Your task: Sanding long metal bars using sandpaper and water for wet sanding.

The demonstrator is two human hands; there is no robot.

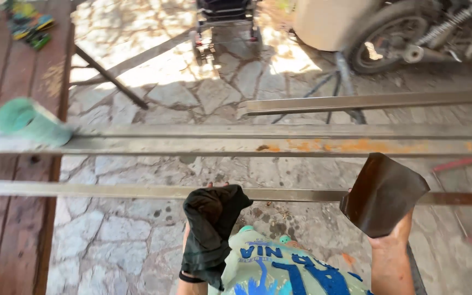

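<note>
Sunlit stone paving (192, 93) lies below, with a wooden bench (12, 180) at the left; three long metal bars cross the view left to right, the nearest bar (110, 190) running just ahead of both hands, its long axis across the body; the left hand (203, 240), wrapped in a dark cloth (211, 229), reaches up to the bar and seems to touch it, fingers curled in the cloth; the right hand (391, 240) grips a dark abrasive sheet (383, 194) held upright, overlapping the same bar; a green roll (31, 121) rests on the middle bar (192, 146), well apart.
</note>
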